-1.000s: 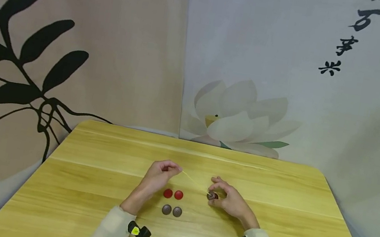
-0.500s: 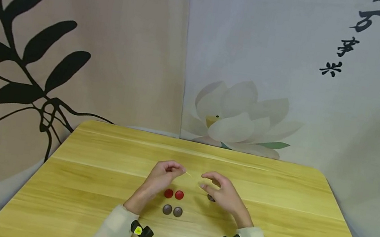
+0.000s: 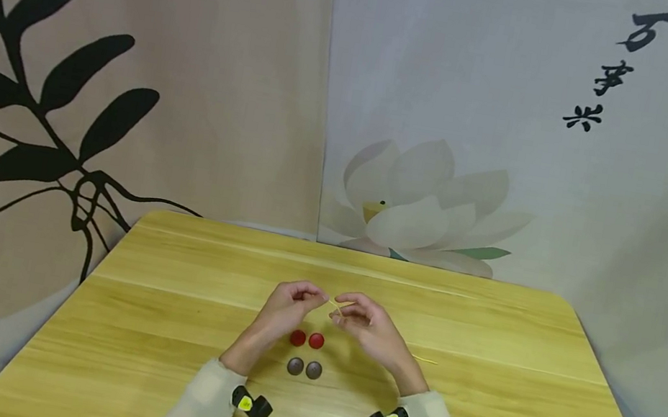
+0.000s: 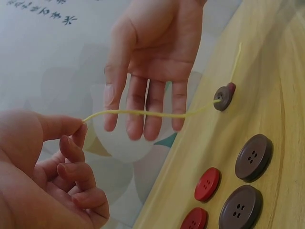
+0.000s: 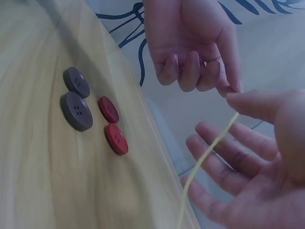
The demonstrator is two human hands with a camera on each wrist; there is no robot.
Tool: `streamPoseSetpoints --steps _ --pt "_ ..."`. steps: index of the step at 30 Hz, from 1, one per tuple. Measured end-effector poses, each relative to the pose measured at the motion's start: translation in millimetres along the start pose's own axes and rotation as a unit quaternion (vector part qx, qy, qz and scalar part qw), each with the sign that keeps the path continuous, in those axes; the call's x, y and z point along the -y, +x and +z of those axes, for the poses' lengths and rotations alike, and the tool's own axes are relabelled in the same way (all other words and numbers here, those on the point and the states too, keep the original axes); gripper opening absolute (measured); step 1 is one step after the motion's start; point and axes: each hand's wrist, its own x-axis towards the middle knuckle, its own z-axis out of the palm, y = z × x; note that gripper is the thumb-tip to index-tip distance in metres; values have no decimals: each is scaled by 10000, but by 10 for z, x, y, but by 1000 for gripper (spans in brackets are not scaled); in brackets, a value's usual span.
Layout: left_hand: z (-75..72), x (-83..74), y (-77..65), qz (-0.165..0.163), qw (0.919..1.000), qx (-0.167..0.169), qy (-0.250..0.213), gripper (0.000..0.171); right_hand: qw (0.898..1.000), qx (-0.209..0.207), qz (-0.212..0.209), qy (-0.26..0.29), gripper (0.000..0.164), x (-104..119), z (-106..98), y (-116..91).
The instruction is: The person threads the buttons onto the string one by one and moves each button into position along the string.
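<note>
My left hand (image 3: 287, 307) pinches the end of a yellow string (image 4: 147, 113) between thumb and forefinger, above the table. Right beside it is my right hand (image 3: 374, 328), its fingers spread and nearly straight, with the string crossing them in the left wrist view. Farther along, the string runs through a brown button (image 4: 222, 99) lying on the table. A red button (image 4: 232, 87) peeks out behind that one, and the string's tail trails beyond. In the head view my right hand hides this threaded pair.
Below the hands, two loose red buttons (image 3: 316, 340) lie side by side on the wooden table (image 3: 171, 328). Nearer to me are two larger brown buttons (image 3: 313, 370). A printed cloth (image 3: 249, 78) hangs behind the table.
My right hand has let go of the threaded brown button, leaving it on the table, and has moved left to the string by my left hand. The left hand keeps its pinch, nearly still.
</note>
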Motion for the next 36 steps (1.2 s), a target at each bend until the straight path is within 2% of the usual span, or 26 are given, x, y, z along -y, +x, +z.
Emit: streamPoseSetpoints --steps 9,13,16,18,22,30,36 --pt "-5 -3 -24 -67 10000 4 -68 16 9998 -86 156 5 34 -17 14 13" --pt "-10 -124 -99 -92 9999 32 -91 13 9995 -245 169 -139 31 8 33 0" --pt "-17 -217 -163 -2 9999 57 -116 13 9987 -387 175 -294 28 105 44 -29" --pt "-14 -198 -152 -10 9999 56 -100 14 9981 -443 169 -398 25 199 46 -54" --pt "5 -60 -57 -79 10000 30 -8 15 9971 -521 181 -524 20 318 39 -86" --pt "4 23 -14 -62 9998 93 -176 19 9963 -701 174 -462 22 48 26 -1" --pt "-2 34 -16 -23 9995 233 -229 20 9964 -771 80 -349 20 -2 15 18"
